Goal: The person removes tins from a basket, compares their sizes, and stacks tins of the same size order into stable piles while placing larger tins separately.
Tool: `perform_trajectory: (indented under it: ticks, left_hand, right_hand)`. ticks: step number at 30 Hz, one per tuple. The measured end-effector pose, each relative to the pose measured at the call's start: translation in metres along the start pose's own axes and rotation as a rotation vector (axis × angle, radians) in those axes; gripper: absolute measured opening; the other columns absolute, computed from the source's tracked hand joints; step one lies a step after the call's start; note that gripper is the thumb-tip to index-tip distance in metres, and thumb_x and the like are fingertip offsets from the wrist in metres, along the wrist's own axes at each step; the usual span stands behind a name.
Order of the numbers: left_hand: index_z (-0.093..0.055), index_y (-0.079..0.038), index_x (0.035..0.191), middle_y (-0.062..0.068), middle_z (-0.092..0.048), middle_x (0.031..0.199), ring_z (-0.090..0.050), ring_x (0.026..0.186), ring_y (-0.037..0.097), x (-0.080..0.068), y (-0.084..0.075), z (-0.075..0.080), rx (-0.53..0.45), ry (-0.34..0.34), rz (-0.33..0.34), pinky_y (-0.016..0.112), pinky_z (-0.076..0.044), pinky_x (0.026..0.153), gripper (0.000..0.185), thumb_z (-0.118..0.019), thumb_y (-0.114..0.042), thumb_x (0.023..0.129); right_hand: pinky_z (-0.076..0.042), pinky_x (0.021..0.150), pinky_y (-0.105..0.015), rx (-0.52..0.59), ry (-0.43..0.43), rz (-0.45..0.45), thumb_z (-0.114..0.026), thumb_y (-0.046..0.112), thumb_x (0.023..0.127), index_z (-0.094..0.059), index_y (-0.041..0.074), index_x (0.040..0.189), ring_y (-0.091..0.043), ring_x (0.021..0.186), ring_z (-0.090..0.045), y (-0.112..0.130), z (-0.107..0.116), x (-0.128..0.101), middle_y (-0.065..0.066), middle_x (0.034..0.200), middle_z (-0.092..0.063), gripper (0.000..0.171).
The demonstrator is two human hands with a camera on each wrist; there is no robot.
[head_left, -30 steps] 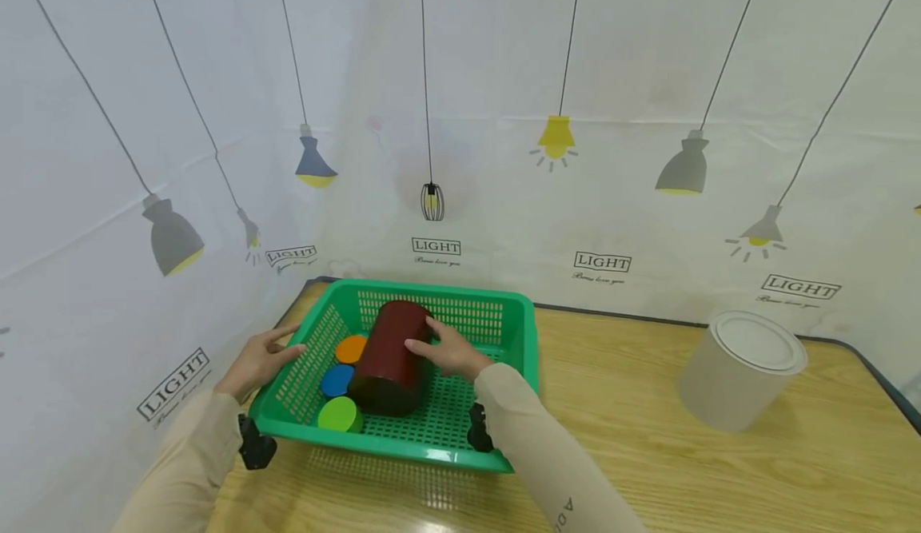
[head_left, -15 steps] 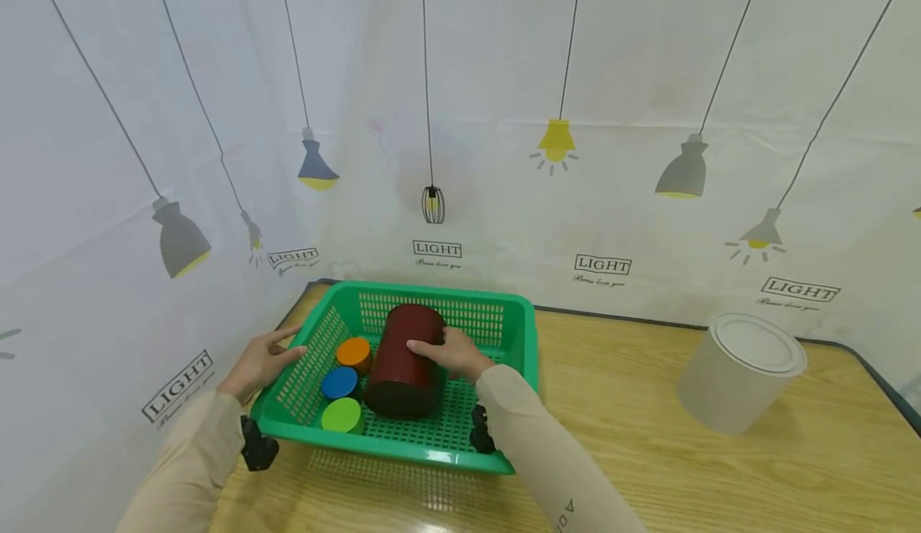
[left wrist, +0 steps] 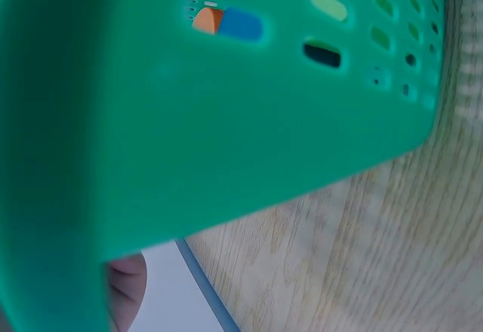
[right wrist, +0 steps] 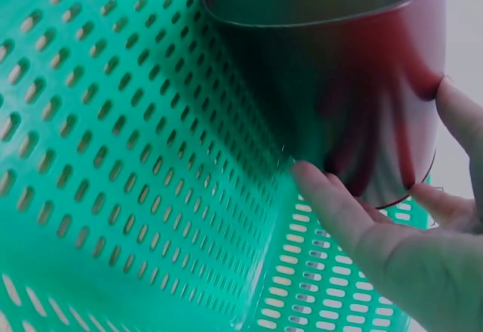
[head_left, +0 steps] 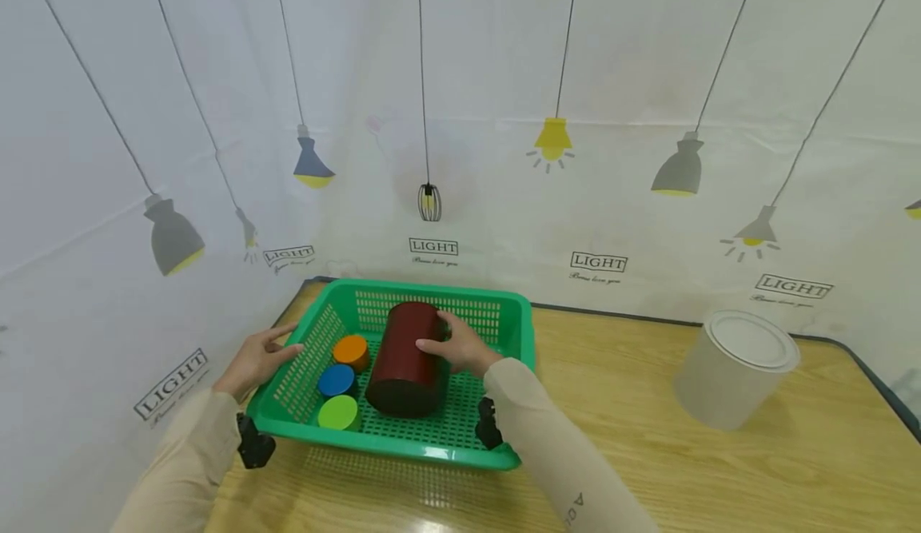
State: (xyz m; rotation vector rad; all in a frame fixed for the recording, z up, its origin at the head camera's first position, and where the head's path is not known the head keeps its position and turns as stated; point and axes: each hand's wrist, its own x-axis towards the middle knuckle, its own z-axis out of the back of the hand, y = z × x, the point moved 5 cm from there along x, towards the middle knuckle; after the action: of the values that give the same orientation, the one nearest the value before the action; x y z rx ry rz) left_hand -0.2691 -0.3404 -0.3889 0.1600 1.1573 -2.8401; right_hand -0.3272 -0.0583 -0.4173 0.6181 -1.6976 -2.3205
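Dark red canister (head_left: pixel 407 355) lying on its side inside green basket (head_left: pixel 420 441) on the surface, grasped along its right flank by right hand (head_left: pixel 461 347), with left hand (head_left: pixel 253 359) resting relaxed, fingers extended, against the basket's left rim.

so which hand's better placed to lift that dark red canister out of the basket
Probably the right hand: its fingers already wrap the dark red canister lying in the green basket. The left hand only rests on the basket's left rim.

one basket (head_left: pixel 518 333), one red can (head_left: pixel 407 357), three discs (head_left: pixel 336 379), one white tub (head_left: pixel 734 373).
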Motion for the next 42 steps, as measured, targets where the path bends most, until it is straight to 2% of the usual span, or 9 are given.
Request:
perform_trajectory:
  ticks: [8, 12, 21, 27, 31, 37, 42]
  left_hand:
    - [-0.026, 0.000, 0.139, 0.033, -0.047, 0.114, -0.053, 0.095, 0.038, 0.0009, 0.0042, 0.0009, -0.013, 0.007, 0.014, 0.046, -0.045, 0.076, 0.059, -0.050, -0.026, 0.092]
    - [-0.026, 0.001, 0.138, 0.034, -0.047, 0.114, -0.054, 0.093, 0.037, 0.0002, 0.0050, 0.0006, -0.020, 0.004, 0.014, 0.045, -0.046, 0.075, 0.058, -0.050, -0.026, 0.092]
    - [-0.027, 0.002, 0.138, 0.034, -0.049, 0.112, -0.054, 0.093, 0.038, -0.0003, 0.0032, -0.0015, -0.027, 0.007, 0.001, 0.046, -0.045, 0.075, 0.058, -0.050, -0.025, 0.091]
    - [-0.028, 0.002, 0.137, 0.034, -0.049, 0.111, -0.055, 0.091, 0.037, 0.0003, 0.0022, -0.0021, -0.015, -0.002, -0.004, 0.045, -0.046, 0.074, 0.058, -0.051, -0.024, 0.091]
    - [-0.028, 0.002, 0.137, 0.035, -0.049, 0.111, -0.055, 0.090, 0.036, 0.0000, 0.0018, -0.0023, -0.018, -0.001, -0.005, 0.045, -0.046, 0.074, 0.058, -0.051, -0.024, 0.091]
    - [-0.027, 0.002, 0.137, 0.035, -0.047, 0.113, -0.055, 0.092, 0.037, -0.0006, 0.0013, -0.0023, -0.020, 0.002, -0.010, 0.045, -0.046, 0.074, 0.058, -0.050, -0.024, 0.092]
    - [-0.028, 0.002, 0.137, 0.035, -0.047, 0.113, -0.053, 0.094, 0.039, 0.0004, 0.0017, -0.0021, -0.011, -0.003, -0.020, 0.046, -0.045, 0.075, 0.057, -0.050, -0.024, 0.092]
  right_hand:
    - [-0.042, 0.080, -0.054, 0.019, 0.059, -0.023, -0.060, 0.027, 0.086, -0.019, 0.012, 0.143, -0.038, 0.122, -0.031, -0.0022, 0.0022, 0.0015, -0.019, 0.140, -0.023, 0.071]
    - [-0.041, 0.079, -0.056, 0.056, 0.066, -0.020, -0.060, 0.032, 0.085, -0.025, 0.009, 0.140, -0.036, 0.119, -0.036, -0.0030, 0.0023, 0.0020, -0.017, 0.135, -0.033, 0.069]
    - [-0.045, 0.076, -0.052, 0.041, 0.014, -0.055, -0.063, 0.046, 0.077, -0.038, 0.001, 0.129, -0.031, 0.104, -0.050, -0.0046, 0.0057, -0.0021, -0.014, 0.115, -0.052, 0.073]
    - [-0.046, 0.071, -0.049, 0.025, 0.023, -0.054, -0.067, 0.044, 0.075, -0.045, 0.002, 0.121, -0.026, 0.093, -0.055, -0.0056, 0.0061, -0.0035, -0.010, 0.105, -0.057, 0.066]
    - [-0.047, 0.069, -0.047, 0.024, 0.029, -0.054, -0.068, 0.041, 0.075, -0.045, 0.005, 0.122, -0.026, 0.091, -0.055, -0.0065, 0.0059, -0.0027, -0.010, 0.105, -0.056, 0.064]
    - [-0.045, 0.067, -0.050, 0.054, 0.040, -0.018, -0.068, 0.034, 0.077, -0.035, 0.011, 0.129, -0.029, 0.097, -0.050, -0.0052, 0.0058, -0.0009, -0.010, 0.112, -0.050, 0.065]
    - [-0.043, 0.069, -0.055, 0.055, 0.041, -0.063, -0.067, 0.033, 0.077, -0.031, 0.011, 0.130, -0.032, 0.104, -0.046, -0.0066, 0.0077, -0.0002, -0.012, 0.117, -0.047, 0.068]
